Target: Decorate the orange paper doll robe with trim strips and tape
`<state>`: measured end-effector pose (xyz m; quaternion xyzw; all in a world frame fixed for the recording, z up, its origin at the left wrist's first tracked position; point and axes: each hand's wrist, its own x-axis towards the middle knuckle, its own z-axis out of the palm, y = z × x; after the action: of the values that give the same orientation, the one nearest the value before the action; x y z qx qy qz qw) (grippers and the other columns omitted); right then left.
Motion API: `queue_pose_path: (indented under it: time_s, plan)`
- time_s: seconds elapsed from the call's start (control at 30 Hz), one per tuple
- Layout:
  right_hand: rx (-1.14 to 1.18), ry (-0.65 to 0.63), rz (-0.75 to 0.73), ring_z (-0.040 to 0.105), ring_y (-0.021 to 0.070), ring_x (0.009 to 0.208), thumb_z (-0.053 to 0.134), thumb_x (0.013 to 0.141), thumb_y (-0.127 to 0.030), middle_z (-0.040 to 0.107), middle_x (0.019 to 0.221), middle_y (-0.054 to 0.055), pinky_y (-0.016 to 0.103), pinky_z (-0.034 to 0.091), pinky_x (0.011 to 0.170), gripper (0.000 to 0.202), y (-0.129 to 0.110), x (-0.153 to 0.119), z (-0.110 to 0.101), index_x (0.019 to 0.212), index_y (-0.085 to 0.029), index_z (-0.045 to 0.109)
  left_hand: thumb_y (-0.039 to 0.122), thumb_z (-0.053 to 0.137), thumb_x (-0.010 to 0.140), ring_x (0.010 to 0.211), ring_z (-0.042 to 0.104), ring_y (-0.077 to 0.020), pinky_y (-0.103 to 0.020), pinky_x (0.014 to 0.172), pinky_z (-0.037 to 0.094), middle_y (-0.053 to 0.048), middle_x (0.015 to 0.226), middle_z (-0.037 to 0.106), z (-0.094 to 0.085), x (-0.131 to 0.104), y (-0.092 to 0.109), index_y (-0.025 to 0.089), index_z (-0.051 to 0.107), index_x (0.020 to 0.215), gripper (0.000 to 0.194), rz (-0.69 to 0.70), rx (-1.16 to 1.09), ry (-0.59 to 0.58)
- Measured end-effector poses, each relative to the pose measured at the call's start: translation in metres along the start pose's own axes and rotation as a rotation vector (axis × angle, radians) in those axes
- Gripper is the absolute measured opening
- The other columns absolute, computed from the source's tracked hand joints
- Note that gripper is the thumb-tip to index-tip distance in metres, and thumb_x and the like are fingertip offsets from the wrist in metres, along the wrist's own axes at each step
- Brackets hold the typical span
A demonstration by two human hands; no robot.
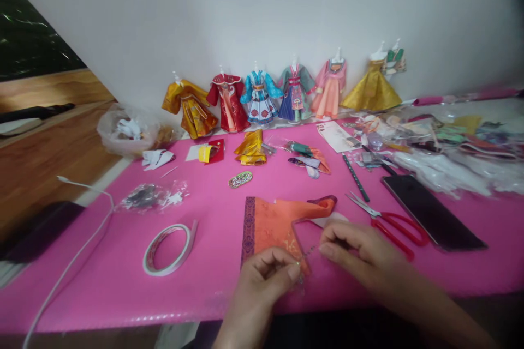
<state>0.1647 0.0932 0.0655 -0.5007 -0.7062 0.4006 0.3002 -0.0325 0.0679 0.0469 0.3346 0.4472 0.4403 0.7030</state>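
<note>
An orange doll garment [272, 221] with a dark patterned border lies flat at the front of the pink table, one sleeve stretched to the right. Over its lower edge, my left hand [268, 278] is closed in a pinch, with a small shiny bit at the fingertips too fine to name. My right hand [356, 253] is also pinched, just right of the garment. Between the two hands runs a thin, dark, chain-like piece [310, 251]; whether either hand grips it is unclear. Red-handled scissors [393, 223] lie beyond my right hand.
A roll of double-sided tape [170, 250] lies left, near a white cable [77, 248]. On the right are a black phone [434, 212] and plastic bags [446, 169]. Several dressed doll forms, including a red one [229, 101], stand against the wall. An oval glittery piece [240, 180] lies mid-table.
</note>
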Motion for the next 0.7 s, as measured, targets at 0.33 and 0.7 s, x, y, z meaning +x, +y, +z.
queue_pose_path:
  time_s: [0.33,0.7]
  plan:
    - [0.191,-0.001,0.073,0.047,0.0162,0.063,0.037,0.100,-0.041,0.048,0.068,-0.002,0.031,0.039,0.061,0.035,0.013,-0.006,-0.010,0.072,-0.024,0.047,0.032,0.080,0.074,0.064,0.051,-0.0110,-0.023,0.066,0.038,0.000,0.071,0.066,-0.020,-0.006,0.004,0.017,0.065,0.073,0.021,0.018,-0.113,-0.002]
    - [0.019,-0.318,-0.165,0.056,0.0143,0.058,0.049,0.093,-0.023,0.059,0.060,-0.003,0.025,0.039,0.054,0.021,-0.037,-0.003,0.101,0.075,-0.023,0.061,0.041,0.073,0.080,0.058,0.039,-0.0123,-0.024,0.060,0.033,0.004,0.055,0.050,-0.102,-0.069,0.060,0.019,0.054,0.067,0.031,0.109,0.001,0.154]
